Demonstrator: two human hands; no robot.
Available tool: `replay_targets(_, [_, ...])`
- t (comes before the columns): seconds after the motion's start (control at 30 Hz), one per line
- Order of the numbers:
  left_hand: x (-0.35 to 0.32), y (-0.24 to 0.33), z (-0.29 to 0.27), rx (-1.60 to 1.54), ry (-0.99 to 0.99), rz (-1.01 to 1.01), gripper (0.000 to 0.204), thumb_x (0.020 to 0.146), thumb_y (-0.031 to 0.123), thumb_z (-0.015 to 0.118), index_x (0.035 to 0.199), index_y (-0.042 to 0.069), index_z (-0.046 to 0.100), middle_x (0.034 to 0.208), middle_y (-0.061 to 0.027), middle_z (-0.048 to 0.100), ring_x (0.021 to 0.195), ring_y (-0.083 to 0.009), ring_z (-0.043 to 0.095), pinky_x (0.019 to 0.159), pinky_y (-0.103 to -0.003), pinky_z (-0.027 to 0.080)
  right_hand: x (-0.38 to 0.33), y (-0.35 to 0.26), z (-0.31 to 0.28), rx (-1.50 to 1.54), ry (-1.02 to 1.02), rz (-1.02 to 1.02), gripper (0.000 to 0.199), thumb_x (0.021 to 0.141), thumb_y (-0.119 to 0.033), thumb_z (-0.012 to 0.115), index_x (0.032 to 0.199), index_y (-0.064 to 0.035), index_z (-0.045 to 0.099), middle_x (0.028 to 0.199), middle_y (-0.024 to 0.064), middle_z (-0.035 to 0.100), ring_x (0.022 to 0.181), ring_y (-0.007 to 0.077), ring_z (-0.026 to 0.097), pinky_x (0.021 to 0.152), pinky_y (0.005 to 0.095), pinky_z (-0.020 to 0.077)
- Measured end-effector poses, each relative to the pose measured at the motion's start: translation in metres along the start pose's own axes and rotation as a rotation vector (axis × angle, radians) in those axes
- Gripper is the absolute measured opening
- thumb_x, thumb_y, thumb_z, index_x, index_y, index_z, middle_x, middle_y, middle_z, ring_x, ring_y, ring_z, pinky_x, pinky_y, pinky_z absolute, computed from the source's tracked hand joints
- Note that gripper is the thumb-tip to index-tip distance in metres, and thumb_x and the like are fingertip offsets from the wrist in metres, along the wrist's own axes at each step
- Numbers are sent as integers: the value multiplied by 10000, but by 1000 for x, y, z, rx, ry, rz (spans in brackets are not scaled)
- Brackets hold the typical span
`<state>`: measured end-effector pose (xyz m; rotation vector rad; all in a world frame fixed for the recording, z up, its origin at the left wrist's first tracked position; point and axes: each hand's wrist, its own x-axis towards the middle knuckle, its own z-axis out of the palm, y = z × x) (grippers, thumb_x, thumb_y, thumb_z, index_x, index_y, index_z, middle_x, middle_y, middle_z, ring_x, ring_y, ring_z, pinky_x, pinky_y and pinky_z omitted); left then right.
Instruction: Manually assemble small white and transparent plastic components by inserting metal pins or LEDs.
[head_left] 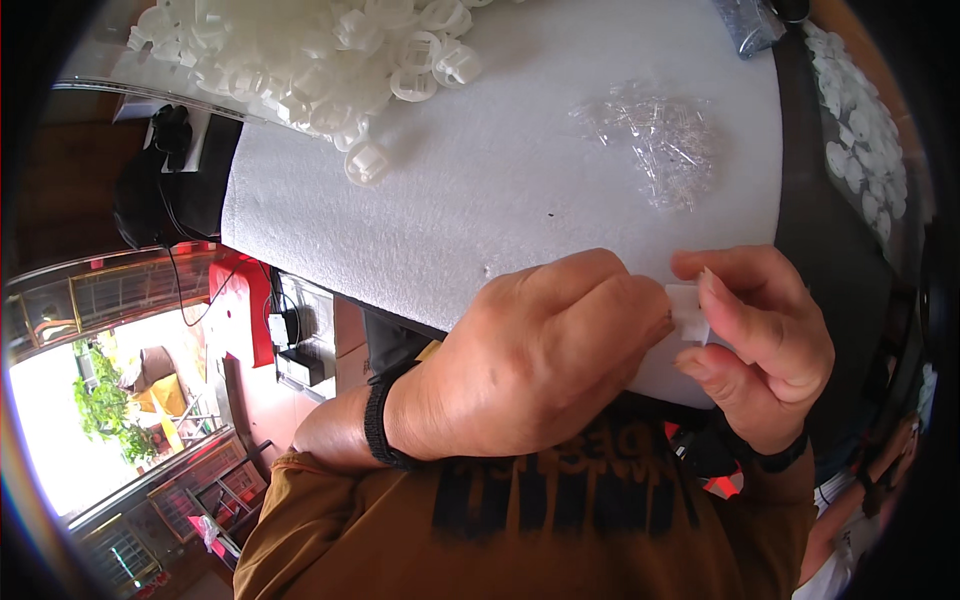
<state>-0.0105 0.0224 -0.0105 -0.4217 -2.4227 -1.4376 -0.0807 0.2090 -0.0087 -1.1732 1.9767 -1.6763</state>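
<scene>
Both hands meet at the near edge of the white pad (480,200): right hand (760,340) pinches a small white part (688,312), left hand (540,360) closed against it

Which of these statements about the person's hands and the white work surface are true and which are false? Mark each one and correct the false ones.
1. Both hands meet at one small white plastic part. True: the left hand and the right hand pinch it between their fingertips.
2. A heap of white plastic parts lies at the far left of the white foam sheet. True.
3. The pile of small clear pieces lies under the left hand. False: it lies apart, further up the sheet, untouched.
4. The left wrist is bare. False: it wears a black band.
5. The right hand lies flat and empty on the sheet. False: it grips the part.
</scene>
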Motion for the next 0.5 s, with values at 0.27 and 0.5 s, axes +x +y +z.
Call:
replay_targets(0.27, [2, 2, -1, 65, -23, 3, 160, 729, -61, 625, 873, -27, 563, 664, -99, 533, 534, -197, 527, 473, -274, 404, 5, -2, -5, -1, -18, -2, 369, 757, -71, 682, 1113, -55, 591, 1065, 186, 550, 954, 233, 568, 795, 295, 444])
replay_targets(0.5, [1, 1, -6, 54, -99, -55, 160, 773, 3, 621, 923, -22, 571, 706, -112, 563, 575, -198, 548, 499, -275, 414, 3, 1, -5, 141, -3, 80, 441, 729, -9, 685, 1150, -56, 563, 1113, 169, 525, 1013, 241, 556, 833, 310, 452])
